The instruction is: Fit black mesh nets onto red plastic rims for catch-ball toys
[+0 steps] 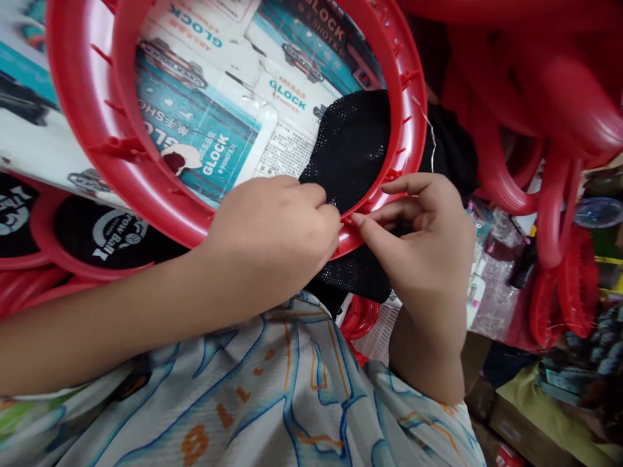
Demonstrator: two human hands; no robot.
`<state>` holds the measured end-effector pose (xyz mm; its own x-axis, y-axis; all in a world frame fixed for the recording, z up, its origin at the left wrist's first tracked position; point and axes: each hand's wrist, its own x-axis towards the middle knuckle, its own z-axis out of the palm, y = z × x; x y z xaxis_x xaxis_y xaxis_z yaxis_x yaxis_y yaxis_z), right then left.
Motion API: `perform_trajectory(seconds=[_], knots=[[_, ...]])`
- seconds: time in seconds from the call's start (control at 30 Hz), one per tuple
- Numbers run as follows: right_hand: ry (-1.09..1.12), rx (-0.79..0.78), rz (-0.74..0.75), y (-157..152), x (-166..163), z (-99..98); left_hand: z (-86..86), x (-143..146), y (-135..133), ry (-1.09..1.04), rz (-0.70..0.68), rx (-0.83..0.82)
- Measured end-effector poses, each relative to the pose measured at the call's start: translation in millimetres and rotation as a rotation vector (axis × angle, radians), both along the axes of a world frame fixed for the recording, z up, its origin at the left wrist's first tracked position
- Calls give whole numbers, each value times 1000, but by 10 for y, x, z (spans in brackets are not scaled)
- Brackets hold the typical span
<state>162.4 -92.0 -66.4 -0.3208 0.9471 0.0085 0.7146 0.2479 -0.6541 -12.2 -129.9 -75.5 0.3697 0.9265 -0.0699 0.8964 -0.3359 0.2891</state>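
Observation:
A large red plastic ring (80, 84), with an open channel and small ribs along it, is tilted in front of me. My left hand (275, 230) is a closed fist around its lower rim. Black mesh fabric (353, 143) lies inside the ring beside that fist, and more of it hangs below the rim. My right hand (423, 246) has its thumb and fingers on the lower right rim, the thumb tip close to my left knuckles. Whether it pinches mesh there too is hidden. A pale thread (431, 136) hangs at the ring's right side.
Printed boxes (287, 91) lie under the ring. Black discs with white lettering (117, 227) and red rims are at the left. Several red rings (525, 97) hang at the upper right. Red half-ring parts (577, 285) and a cardboard box (525, 425) are at the right.

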Motion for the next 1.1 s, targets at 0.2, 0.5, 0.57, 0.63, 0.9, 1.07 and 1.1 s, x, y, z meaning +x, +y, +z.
perform_trajectory(seconds=[0.2, 0.5, 0.57, 0.63, 0.9, 1.07, 1.1], knots=[[-105, 142, 152, 66, 92, 154, 17, 71, 51, 18, 30, -21], [-77, 78, 259, 282, 100, 170, -35, 14, 41, -11, 20, -87], [-37, 48, 240, 297, 106, 150, -48, -15, 28, -7, -4, -69], [-2, 25, 224, 306, 114, 130, -57, -46, 10, -3, -31, -50], [34, -93, 167, 184, 69, 51, -169, -249, -32, -39, -124, 124], [32, 28, 93, 29, -39, -16, -209, -490, -20, -21, -204, 226], [9, 57, 87, 6, -60, -30, -190, -503, -23, -5, -171, 205]])
